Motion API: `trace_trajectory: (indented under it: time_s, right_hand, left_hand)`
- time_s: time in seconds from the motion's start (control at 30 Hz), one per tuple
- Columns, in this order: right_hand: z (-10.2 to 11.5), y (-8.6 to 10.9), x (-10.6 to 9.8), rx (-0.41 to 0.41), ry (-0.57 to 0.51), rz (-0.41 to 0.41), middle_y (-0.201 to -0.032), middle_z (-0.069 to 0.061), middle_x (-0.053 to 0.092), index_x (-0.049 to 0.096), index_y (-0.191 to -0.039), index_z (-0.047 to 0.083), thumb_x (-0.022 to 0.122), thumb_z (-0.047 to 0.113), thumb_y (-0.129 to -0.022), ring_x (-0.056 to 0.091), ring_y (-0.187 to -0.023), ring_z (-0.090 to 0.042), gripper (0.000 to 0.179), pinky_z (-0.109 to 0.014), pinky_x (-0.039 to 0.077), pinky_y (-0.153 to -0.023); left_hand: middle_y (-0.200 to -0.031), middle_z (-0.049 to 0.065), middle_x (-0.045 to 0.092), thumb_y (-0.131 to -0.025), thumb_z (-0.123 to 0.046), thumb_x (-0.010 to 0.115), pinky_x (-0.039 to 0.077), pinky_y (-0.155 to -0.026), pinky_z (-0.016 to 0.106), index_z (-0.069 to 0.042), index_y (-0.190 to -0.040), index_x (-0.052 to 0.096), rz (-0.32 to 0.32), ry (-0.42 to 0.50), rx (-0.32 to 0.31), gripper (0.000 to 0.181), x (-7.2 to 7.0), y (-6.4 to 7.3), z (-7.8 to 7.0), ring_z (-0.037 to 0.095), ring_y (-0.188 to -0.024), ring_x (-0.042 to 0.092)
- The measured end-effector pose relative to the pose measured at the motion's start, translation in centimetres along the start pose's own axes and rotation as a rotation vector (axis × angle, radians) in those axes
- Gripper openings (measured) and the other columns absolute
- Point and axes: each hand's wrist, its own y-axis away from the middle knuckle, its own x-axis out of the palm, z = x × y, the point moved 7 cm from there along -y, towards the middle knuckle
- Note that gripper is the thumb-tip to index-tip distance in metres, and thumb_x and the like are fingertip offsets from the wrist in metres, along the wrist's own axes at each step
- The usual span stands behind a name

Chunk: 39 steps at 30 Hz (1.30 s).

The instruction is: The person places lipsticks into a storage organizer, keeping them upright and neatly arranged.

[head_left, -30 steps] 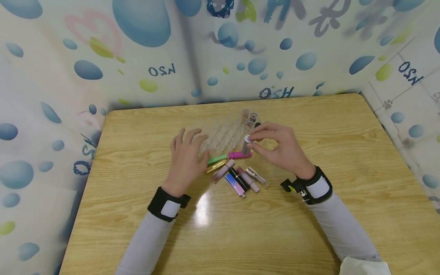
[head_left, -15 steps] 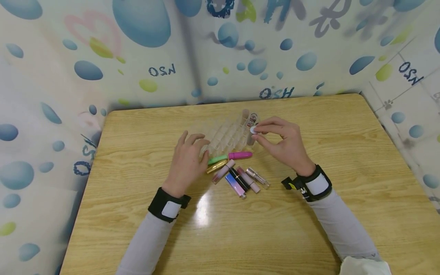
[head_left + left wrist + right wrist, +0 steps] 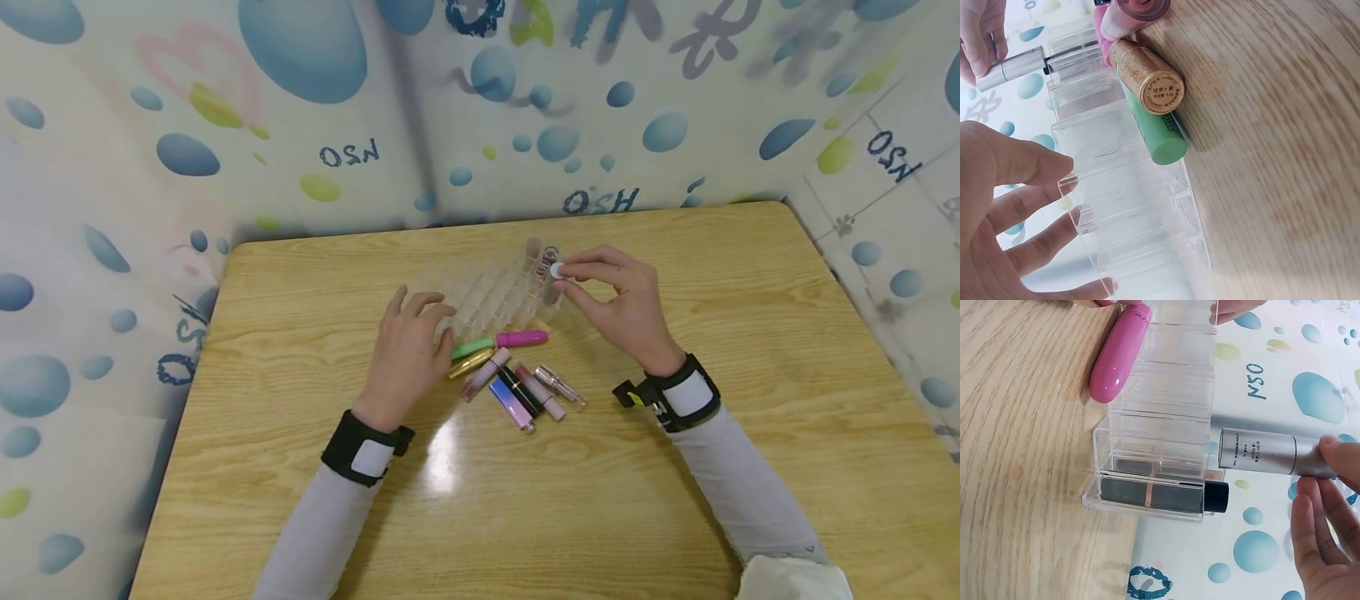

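My right hand pinches a silver lipstick tube by its end, between thumb and fingers. In the right wrist view the tube's free end is just over the top of a clear lipstick organizer, beside a black lipstick standing in an end slot. At the organizer's left end, my left hand holds its top edge, thumb and fingertips at the rim in the left wrist view. A green tube, a gold lipstick and a magenta tube lie along the organizer's front.
Nearer the body lie a blue-purple lipstick, a black-and-gold tube, a clear-and-silver tube and two pale pink lip tubes. The wooden table meets a patterned wall covering behind the organizer.
My right hand has carried the silver lipstick tube away from the body and slightly right, from in front of the organizer to over its right end. My left hand has stayed nearly in place.
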Motion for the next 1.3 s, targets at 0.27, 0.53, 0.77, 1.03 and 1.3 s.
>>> trace_trajectory:
  time_s: [0.27, 0.53, 0.77, 1.03, 1.3]
  right_hand:
    - [-0.5, -0.1, 0.1, 0.003, -0.011, -0.027, -0.102, -0.011, 0.077, 0.083, -0.099, -0.001, 0.084, 0.002, -0.081, 0.073, -0.092, -0.026, 0.019, -0.02, 0.055, -0.087]
    - [-1.0, -0.1, 0.4, 0.004, -0.015, -0.021, -0.102, -0.012, 0.077, 0.083, -0.099, -0.002, 0.084, 0.0, -0.08, 0.073, -0.092, -0.026, 0.019, -0.02, 0.054, -0.087]
    - [-1.1, 0.1, 0.6, 0.009, 0.003, -0.01, -0.102, -0.011, 0.077, 0.083, -0.099, -0.001, 0.085, 0.0, -0.079, 0.073, -0.093, -0.026, 0.02, -0.021, 0.054, -0.088]
    - [-1.1, 0.2, 0.7, 0.029, -0.006, -0.01, -0.101, -0.01, 0.077, 0.084, -0.098, 0.001, 0.085, 0.002, -0.08, 0.073, -0.092, -0.025, 0.018, -0.019, 0.053, -0.084]
    - [-1.3, 0.4, 0.9, 0.042, 0.005, 0.004, -0.102, -0.011, 0.077, 0.084, -0.098, 0.003, 0.085, 0.005, -0.081, 0.072, -0.087, -0.021, 0.017, -0.022, 0.054, -0.079]
  left_hand:
    - [-0.117, 0.017, 0.075, -0.09, -0.01, 0.072, 0.03, -0.12, 0.061, -0.001, -0.107, 0.079, 0.003, -0.008, 0.002, 0.021, -0.1, 0.0, 0.1, 0.032, -0.124, 0.063]
    - [-0.118, 0.018, 0.074, -0.09, -0.01, 0.072, 0.03, -0.12, 0.061, -0.001, -0.108, 0.079, 0.002, -0.008, 0.007, 0.02, -0.1, 0.0, 0.1, 0.032, -0.123, 0.063]
    - [-0.118, 0.018, 0.074, -0.09, -0.009, 0.072, 0.03, -0.12, 0.061, -0.001, -0.108, 0.079, 0.0, -0.014, 0.013, 0.02, -0.1, 0.0, 0.0, 0.032, -0.122, 0.063]
    - [-0.119, 0.018, 0.074, -0.09, -0.01, 0.071, 0.03, -0.121, 0.06, -0.002, -0.108, 0.079, 0.008, -0.021, 0.008, 0.02, 0.0, 0.0, 0.0, 0.031, -0.123, 0.063]
    - [-0.119, 0.018, 0.074, -0.091, -0.01, 0.071, 0.03, -0.121, 0.061, -0.002, -0.108, 0.079, 0.009, -0.024, 0.006, 0.02, 0.0, 0.0, 0.0, 0.032, -0.123, 0.063]
